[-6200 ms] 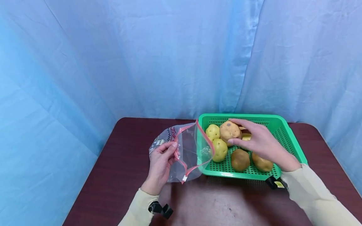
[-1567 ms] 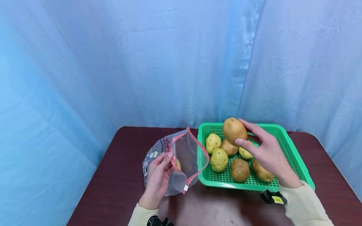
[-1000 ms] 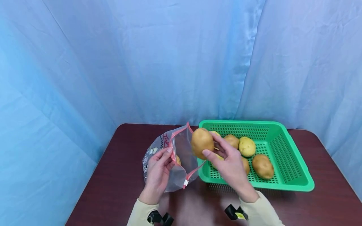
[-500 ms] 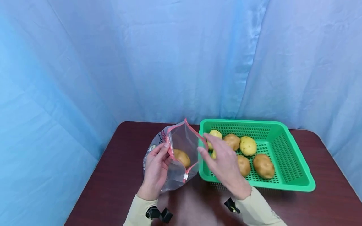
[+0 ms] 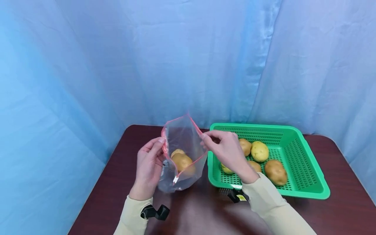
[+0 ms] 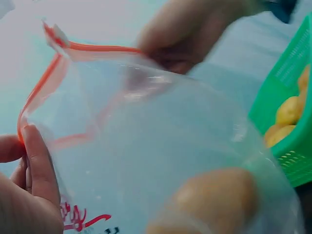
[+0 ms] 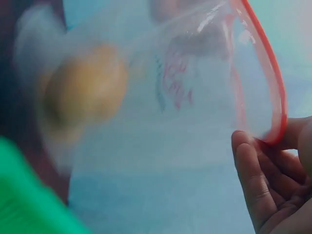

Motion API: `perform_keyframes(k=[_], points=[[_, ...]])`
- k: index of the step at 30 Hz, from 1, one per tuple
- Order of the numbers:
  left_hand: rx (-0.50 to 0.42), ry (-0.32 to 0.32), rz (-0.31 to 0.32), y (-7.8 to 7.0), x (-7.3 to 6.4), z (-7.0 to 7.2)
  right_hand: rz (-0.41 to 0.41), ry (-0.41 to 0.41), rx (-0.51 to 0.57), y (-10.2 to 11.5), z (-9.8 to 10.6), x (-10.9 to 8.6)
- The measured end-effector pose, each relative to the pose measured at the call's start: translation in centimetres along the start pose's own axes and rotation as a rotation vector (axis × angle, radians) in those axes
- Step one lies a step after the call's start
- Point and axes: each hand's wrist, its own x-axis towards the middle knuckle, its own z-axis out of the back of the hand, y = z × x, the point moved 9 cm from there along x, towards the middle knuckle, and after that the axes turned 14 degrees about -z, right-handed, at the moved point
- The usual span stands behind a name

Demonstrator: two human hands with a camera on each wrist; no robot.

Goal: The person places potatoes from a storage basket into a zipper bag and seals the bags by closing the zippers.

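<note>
Between my hands hangs a clear zip bag point(image 5: 188, 137) with a red-edged mouth spread wide and a white slider point(image 5: 175, 180) at its near corner. My left hand point(image 5: 149, 163) pinches the left rim between thumb and fingers. On the opposite side my right hand point(image 5: 227, 150) pinches the right rim; the right wrist view shows its fingers point(image 7: 251, 168) against the red edge. Potatoes point(image 5: 182, 162) lie in the bottom of the bag, one partly behind another. Through the plastic in the left wrist view a brown potato point(image 6: 214, 200) shows, blurred.
A green plastic basket point(image 5: 317, 169) stands right of the bag, holding several potatoes, among them a yellow one point(image 5: 259, 151) and a brown one point(image 5: 276, 172). My right forearm hides part of it. Blue curtains point(image 5: 188, 58) hang behind the dark table point(image 5: 117, 182).
My right hand carried a brown potato from the basket into the bag and let it go. It now grips the bag's right rim, and the bag is raised and spread wider.
</note>
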Motion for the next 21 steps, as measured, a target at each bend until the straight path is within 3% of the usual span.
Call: perform_keyframes(k=[3,6,10,15,21], points=[[0.011,0.038,0.048,0.7,-0.4,-0.4,0.025,0.002,0.043,1.7,-0.7,0.9],[-0.009,0.024,0.040,0.6,-0.4,-0.1,0.022,-0.016,0.040,2.1,-1.1,1.5],[-0.064,-0.039,-0.010,-0.1,0.4,0.5,-0.023,-0.037,0.053,0.2,-0.2,1.6],[-0.061,-0.030,0.050,1.3,0.2,0.2,-0.068,-0.003,0.042,-2.1,-0.4,1.4],[-0.059,-0.027,0.062,2.6,-0.5,0.2,-0.096,0.015,-0.014,-3.6,-0.2,0.7]])
